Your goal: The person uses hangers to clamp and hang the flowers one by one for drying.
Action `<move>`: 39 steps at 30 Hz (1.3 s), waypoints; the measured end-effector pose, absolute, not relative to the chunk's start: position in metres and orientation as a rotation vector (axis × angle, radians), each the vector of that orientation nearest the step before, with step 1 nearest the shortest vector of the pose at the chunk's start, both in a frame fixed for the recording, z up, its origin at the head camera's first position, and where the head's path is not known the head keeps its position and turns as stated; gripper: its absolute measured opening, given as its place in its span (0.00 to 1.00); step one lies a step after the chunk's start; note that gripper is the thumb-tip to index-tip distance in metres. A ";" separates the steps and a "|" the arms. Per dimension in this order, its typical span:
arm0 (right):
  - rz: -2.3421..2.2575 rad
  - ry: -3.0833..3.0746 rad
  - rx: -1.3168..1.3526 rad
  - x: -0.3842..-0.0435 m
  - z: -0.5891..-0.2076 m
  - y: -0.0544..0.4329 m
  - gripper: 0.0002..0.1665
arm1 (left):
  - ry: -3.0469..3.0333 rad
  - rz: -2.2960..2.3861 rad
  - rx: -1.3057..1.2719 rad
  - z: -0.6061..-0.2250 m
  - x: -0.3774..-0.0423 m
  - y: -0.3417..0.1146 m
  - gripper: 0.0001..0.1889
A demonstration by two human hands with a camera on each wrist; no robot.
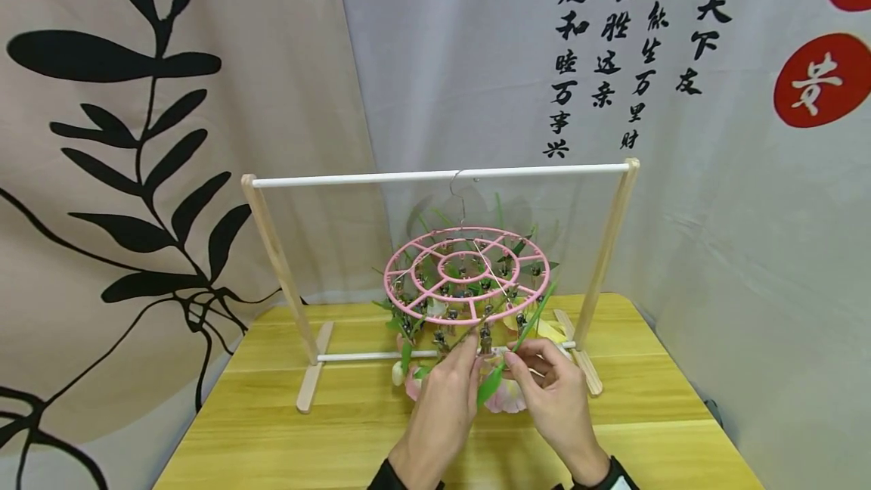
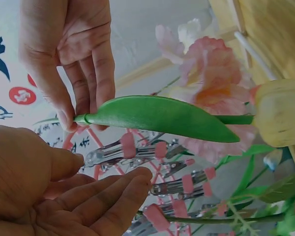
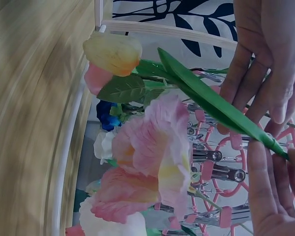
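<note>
My right hand [image 1: 554, 392] pinches the green stem of an artificial yellow tulip [image 2: 280, 113] between thumb and fingertips. Its long leaf [image 2: 162, 118] lies just beyond the pinch. In the head view the stem [image 1: 537, 316] rises past the pink rack's rim. My left hand [image 1: 442, 399] is close beside, fingers mostly straight, with the thumb tip at the end of a metal clip [image 2: 113, 152] with pink tips. The round pink hanging rack [image 1: 466, 322] carries several such clips. A pink flower [image 3: 147, 142] hangs near the hands.
A wooden stand [image 1: 275, 248] with a white top bar [image 1: 354, 178] holds the rack by a hook [image 1: 452, 186] above the wooden table [image 1: 272, 429]. Other artificial flowers hang below, including a blue one [image 3: 108, 115] and a white one [image 3: 103, 147]. A printed curtain [image 1: 463, 59] stands behind.
</note>
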State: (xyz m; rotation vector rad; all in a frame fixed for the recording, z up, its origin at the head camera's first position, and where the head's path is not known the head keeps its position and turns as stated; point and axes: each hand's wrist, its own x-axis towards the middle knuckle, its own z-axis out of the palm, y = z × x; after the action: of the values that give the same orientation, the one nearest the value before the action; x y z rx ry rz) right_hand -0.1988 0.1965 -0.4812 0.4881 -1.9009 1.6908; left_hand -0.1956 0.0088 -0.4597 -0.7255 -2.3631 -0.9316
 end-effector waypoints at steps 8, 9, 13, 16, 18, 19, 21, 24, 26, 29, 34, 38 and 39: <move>1.704 -1.898 0.500 -0.200 -0.481 0.192 0.06 | -2.327 -0.894 -0.694 -0.453 -0.199 0.011 0.08; 1.705 -1.896 0.499 -0.200 -0.481 0.192 0.07 | -2.321 -0.892 -0.689 -0.452 -0.199 0.012 0.08; 1.717 -1.892 0.491 -0.200 -0.481 0.191 0.07 | -2.293 -0.948 -0.679 -0.452 -0.201 0.012 0.07; 1.723 -1.890 0.497 -0.201 -0.481 0.189 0.08 | -2.254 -0.986 -0.650 -0.454 -0.203 0.012 0.08; 1.729 -1.890 0.503 -0.201 -0.481 0.188 0.07 | -2.223 -1.012 -0.621 -0.455 -0.204 0.012 0.09; 1.730 -1.890 0.509 -0.202 -0.481 0.188 0.07 | -2.207 -1.022 -0.608 -0.455 -0.205 0.012 0.10; 1.732 -1.895 0.513 -0.202 -0.480 0.187 0.07 | -2.184 -1.050 -0.578 -0.456 -0.207 0.011 0.10; 1.740 -1.903 0.511 -0.202 -0.481 0.186 0.06 | -2.169 -1.109 -0.546 -0.456 -0.209 0.011 0.11; 1.740 -1.906 0.514 -0.203 -0.482 0.186 0.06 | -2.172 -1.141 -0.523 -0.456 -0.210 0.011 0.11; 1.733 -1.906 0.524 -0.203 -0.483 0.187 0.06 | -2.176 -1.202 -0.481 -0.456 -0.212 0.011 0.10; 1.718 -1.899 0.552 -0.205 -0.484 0.188 0.06 | -2.192 -1.279 -0.432 -0.456 -0.216 0.011 0.09; 1.716 -1.904 0.545 -0.205 -0.486 0.187 0.07 | -2.218 -1.335 -0.412 -0.455 -0.215 0.009 0.09; 1.718 -1.906 0.540 -0.205 -0.486 0.187 0.07 | -2.225 -1.348 -0.408 -0.455 -0.215 0.008 0.10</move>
State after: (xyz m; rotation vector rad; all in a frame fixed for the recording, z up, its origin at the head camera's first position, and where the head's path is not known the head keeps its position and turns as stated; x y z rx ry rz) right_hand -0.2054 0.1869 -0.4865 0.5405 -1.9059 1.7176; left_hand -0.2148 0.0076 -0.4553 -0.4083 -2.2246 -1.3485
